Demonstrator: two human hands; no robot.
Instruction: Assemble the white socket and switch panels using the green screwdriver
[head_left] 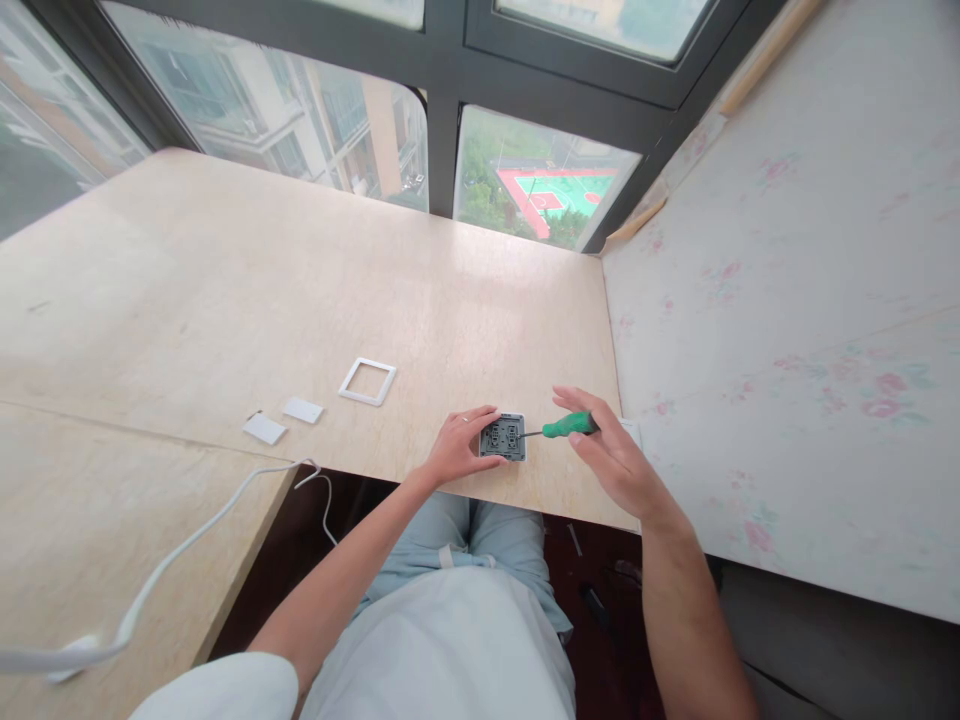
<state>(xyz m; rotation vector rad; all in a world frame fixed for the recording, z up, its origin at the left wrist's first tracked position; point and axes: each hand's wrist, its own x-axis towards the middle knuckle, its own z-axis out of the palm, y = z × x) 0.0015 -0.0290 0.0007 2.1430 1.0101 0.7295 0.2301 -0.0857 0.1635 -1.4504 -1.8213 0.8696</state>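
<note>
As right fingers (583, 400) hold the screwdriver (568, 426), the gray module (503, 439) lies clamped between left fingers (486, 464).

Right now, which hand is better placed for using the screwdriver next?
Probably the right hand: it holds the screwdriver, its tip at the grey module, while the left hand grips that module.
</note>
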